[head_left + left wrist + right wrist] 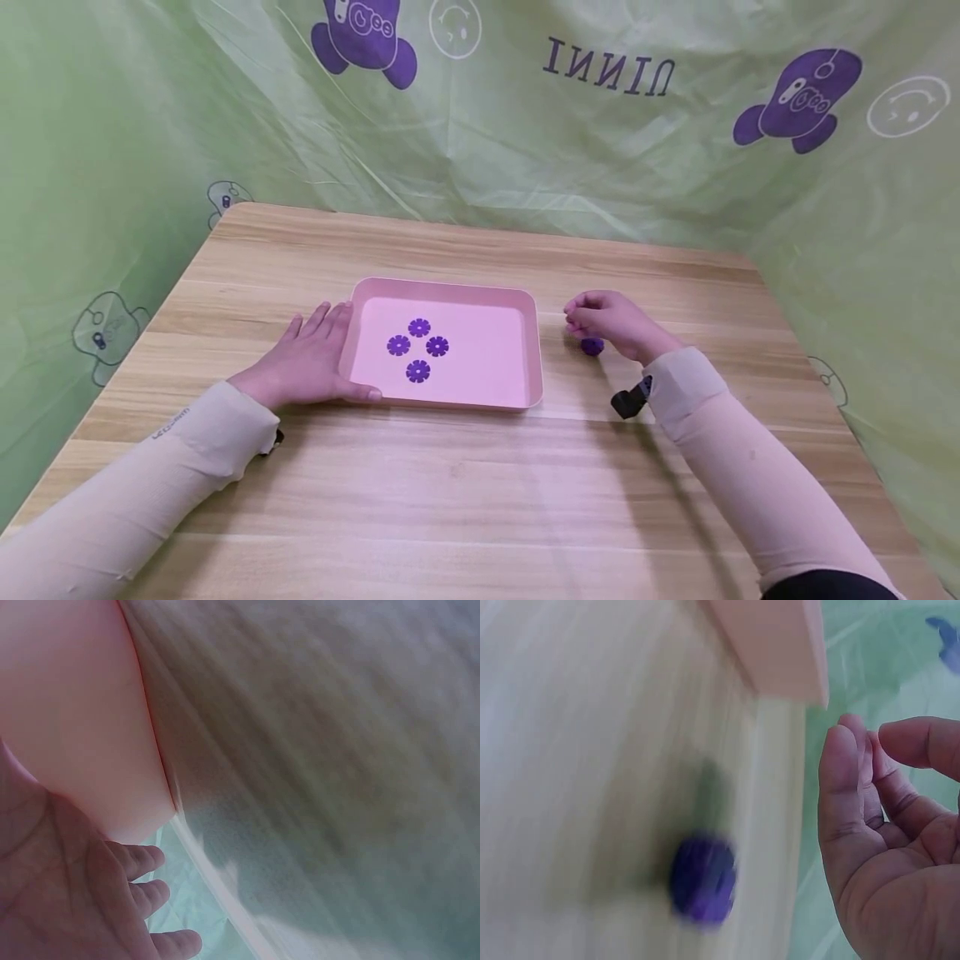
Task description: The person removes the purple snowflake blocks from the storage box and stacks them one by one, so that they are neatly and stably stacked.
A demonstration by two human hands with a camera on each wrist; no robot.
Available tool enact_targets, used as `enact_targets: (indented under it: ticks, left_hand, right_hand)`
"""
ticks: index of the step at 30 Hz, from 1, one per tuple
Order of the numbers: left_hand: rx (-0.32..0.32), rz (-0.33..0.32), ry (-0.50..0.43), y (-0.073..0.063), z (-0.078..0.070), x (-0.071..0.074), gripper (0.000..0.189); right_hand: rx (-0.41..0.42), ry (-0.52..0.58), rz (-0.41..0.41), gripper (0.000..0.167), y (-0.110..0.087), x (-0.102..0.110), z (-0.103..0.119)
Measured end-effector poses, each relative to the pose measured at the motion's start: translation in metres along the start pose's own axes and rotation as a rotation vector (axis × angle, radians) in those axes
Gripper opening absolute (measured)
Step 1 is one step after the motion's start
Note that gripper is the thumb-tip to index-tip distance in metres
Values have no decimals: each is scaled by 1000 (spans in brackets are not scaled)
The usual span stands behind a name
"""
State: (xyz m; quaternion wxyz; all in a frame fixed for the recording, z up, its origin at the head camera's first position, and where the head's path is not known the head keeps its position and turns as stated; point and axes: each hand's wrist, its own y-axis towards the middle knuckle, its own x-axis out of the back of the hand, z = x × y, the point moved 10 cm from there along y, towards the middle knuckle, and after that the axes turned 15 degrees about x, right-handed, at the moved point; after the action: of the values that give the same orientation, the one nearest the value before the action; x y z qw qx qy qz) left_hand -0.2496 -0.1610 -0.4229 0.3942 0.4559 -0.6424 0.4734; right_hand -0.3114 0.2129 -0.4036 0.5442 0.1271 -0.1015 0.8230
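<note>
A shallow pink tray (480,350) lies on the table, with several purple notched plastic discs (417,372) grouped in its left half. My left hand (311,358) rests against the tray's left wall, fingers extended and thumb along the front left corner. In the left wrist view, my left hand's palm (52,877) is beside the pink wall (75,705). To the right of the tray, my right hand (611,321) hovers over a small purple piece (592,346). The right wrist view shows its fingers (841,776) loosely bent, the thumb near them and nothing visible between. The purple piece (703,879) is blurred there, apart from the hand.
The wooden table (465,508) extends around the tray. Green fabric (510,150) with purple cartoon prints hangs behind and along both sides. A black wrist device (632,400) juts out from the right cuff.
</note>
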Motion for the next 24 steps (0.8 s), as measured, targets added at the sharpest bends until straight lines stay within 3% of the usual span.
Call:
enact_targets:
  ticks: [7,14,24]
  left_hand:
    - [0,0,-4,-1,-1,0,147]
    - [10,-3,-6,-1,1,-1,148]
    - [8,-8,2,-2,0,1,148]
  right_hand:
    - [0,31,68,26,21,-37,20]
    - [15,-7,160,25,38,-74,39]
    - [5,-62,240,26,56,-111,47]
